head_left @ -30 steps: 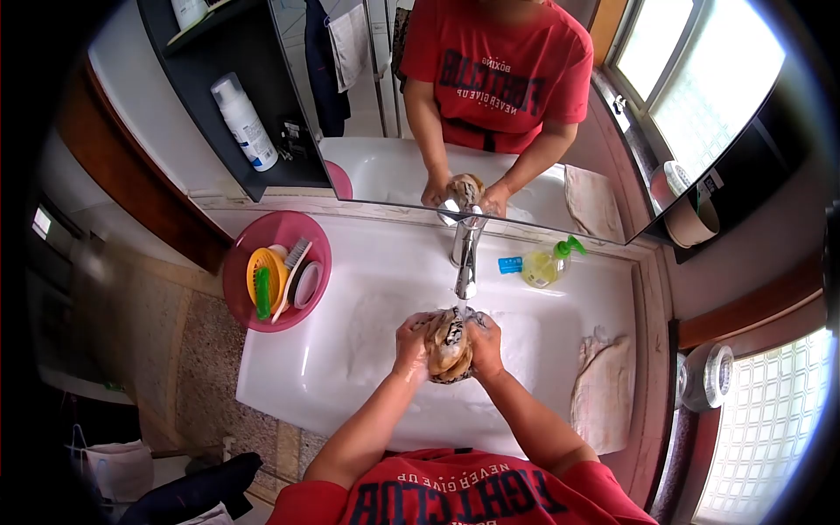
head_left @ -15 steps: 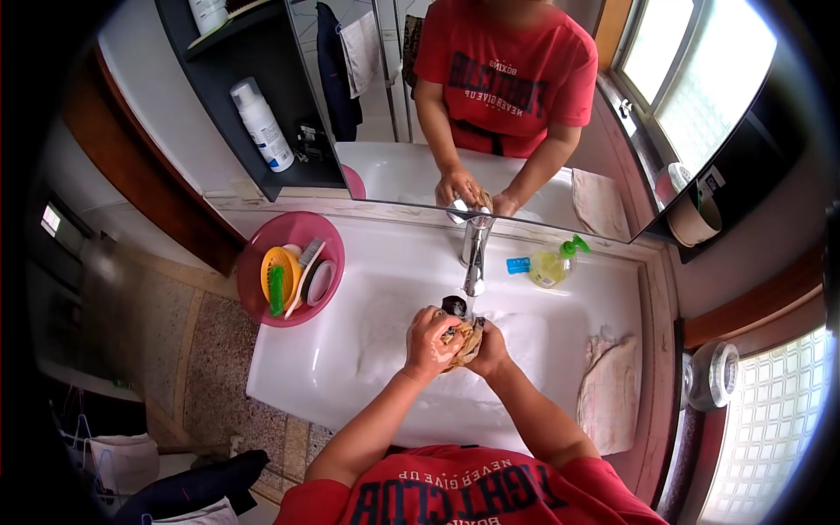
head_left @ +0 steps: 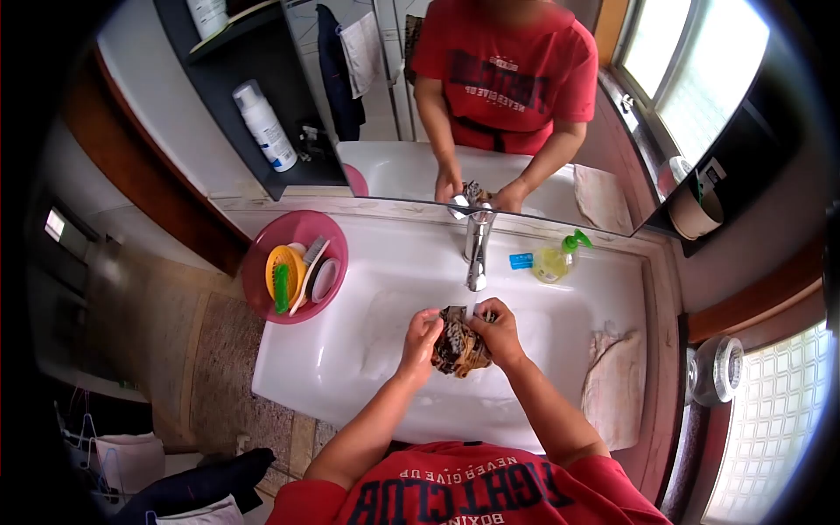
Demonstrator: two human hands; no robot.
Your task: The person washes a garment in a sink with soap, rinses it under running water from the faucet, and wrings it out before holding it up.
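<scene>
A wet, crumpled patterned cloth (head_left: 461, 343) in brown, black and tan hangs between my hands over the white sink (head_left: 367, 411). My left hand (head_left: 423, 341) grips its left edge, thumb on top. On the other side, my right hand (head_left: 499, 332) pinches the upper right part of the cloth between thumb and fingers. Water runs from the chrome faucet (head_left: 476, 254) just above and falls onto the fabric. What kind of garment or cloth it is cannot be made out.
A pink basin (head_left: 337, 293) with brushes and a yellow container sits at the left. Right of the faucet stand a green-pump soap bottle (head_left: 553, 262) and a small blue packet (head_left: 521, 261). A folded pale cloth (head_left: 611, 389) lies on the right rim.
My hands have moved apart and the bunched cloth has opened out between them, showing more of its pattern. It was squeezed together under the faucet before.
</scene>
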